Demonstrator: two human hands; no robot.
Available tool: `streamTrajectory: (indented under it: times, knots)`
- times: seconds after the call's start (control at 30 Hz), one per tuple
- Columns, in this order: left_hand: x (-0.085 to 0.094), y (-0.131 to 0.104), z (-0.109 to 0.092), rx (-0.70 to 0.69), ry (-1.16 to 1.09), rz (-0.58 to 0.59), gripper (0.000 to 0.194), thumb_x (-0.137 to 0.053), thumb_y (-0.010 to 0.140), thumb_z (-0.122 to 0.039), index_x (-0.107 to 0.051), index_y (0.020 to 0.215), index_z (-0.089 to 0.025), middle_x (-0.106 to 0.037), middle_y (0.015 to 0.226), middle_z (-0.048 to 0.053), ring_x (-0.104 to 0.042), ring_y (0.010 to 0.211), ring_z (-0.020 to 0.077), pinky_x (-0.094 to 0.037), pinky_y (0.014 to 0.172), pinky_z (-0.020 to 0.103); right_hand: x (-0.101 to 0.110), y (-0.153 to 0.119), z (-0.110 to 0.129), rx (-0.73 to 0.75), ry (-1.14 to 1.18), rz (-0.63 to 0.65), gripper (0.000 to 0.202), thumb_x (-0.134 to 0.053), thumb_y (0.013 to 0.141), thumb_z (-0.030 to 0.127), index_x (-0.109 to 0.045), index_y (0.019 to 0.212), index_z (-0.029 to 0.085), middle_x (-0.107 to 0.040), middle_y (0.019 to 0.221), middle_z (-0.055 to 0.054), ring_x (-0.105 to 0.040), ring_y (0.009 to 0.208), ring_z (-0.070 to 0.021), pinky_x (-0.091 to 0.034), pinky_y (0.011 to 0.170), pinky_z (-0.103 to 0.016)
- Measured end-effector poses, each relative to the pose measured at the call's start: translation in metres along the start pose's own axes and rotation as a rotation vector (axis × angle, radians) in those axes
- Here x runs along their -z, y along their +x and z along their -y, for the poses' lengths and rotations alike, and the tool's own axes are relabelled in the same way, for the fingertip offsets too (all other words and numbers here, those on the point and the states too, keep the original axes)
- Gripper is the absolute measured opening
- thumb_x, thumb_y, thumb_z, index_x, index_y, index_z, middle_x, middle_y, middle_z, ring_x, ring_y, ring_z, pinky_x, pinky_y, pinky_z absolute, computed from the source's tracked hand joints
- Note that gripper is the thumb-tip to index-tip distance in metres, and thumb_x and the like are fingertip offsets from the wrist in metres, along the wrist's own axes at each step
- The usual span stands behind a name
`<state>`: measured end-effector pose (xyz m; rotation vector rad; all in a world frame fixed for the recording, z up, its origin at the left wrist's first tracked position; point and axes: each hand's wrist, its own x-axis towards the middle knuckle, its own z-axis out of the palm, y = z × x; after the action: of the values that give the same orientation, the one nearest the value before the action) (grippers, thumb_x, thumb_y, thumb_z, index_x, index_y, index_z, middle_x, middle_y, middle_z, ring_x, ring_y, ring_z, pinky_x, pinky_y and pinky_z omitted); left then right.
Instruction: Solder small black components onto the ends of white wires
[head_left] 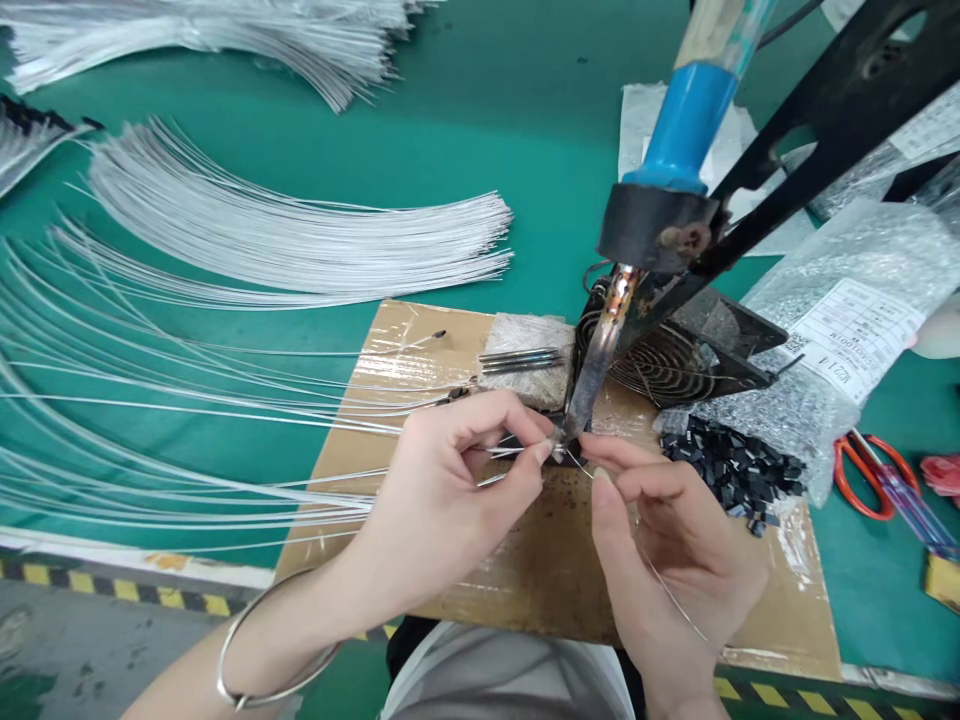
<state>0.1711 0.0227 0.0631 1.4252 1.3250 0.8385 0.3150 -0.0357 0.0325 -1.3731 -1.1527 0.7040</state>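
My left hand (pixel 472 480) pinches the end of a white wire (pixel 506 452) just left of the tip of a soldering iron (pixel 600 360). The iron hangs tip down in a black stand, with a blue sleeve on its handle. Below and right of the tip, my right hand (pixel 667 540) holds a thin solder wire (pixel 675 597) between thumb and fingers; the solder's upper end reaches the iron tip and its tail crosses my palm. Fingertips and the tip partly hide the joint. More white wires pass under and behind my left hand.
Cardboard (pixel 795 620) covers the work area. A bundle of white wires (pixel 300 230) lies at the back left. A black fan (pixel 667 350) stands behind the iron. Right are small black pieces (pixel 731 470), bubble wrap (pixel 885 260) and red-handled scissors (pixel 874 475). The black stand arm (pixel 817 130) slants overhead.
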Motion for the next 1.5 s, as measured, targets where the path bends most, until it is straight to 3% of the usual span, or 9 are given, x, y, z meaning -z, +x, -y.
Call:
streamTrajectory:
  times: [0.17,0.93,1.5]
  knots:
    - [0.0012,-0.0016,0.0011,-0.014,0.023,-0.004,0.011,-0.063,0.081,-0.017,-0.069,0.073,-0.017,-0.076,0.08,0.002,-0.069,0.074,0.017,-0.041,0.055,0.026,-0.0012,0.0014,0.0008,0.008,0.006,-0.005,0.015,-0.07,0.087,0.011,-0.064,0.08,0.022,-0.08,0.104,-0.003,-0.077,0.093,-0.0161,-0.059,0.082,-0.027]
    - [0.0007,-0.0014,0.0013,-0.02,0.032,-0.01,0.011,-0.063,0.081,-0.017,-0.069,0.072,-0.017,-0.076,0.078,0.003,-0.066,0.068,0.0157,-0.042,0.055,0.027,-0.0048,0.0003,0.0061,-0.005,-0.048,-0.031,0.014,-0.067,0.09,0.017,-0.061,0.079,0.023,-0.08,0.103,-0.004,-0.077,0.092,-0.0168,-0.06,0.082,-0.029]
    - [0.0009,-0.0024,-0.0011,-0.021,0.037,-0.001,0.011,-0.064,0.081,-0.015,-0.069,0.072,-0.018,-0.076,0.078,0.002,-0.064,0.067,0.0141,-0.041,0.055,0.025,-0.0007,-0.0005,0.0014,0.156,-0.197,0.015,0.017,-0.071,0.083,0.008,-0.062,0.085,0.023,-0.08,0.105,-0.003,-0.078,0.089,-0.0156,-0.061,0.081,-0.025]
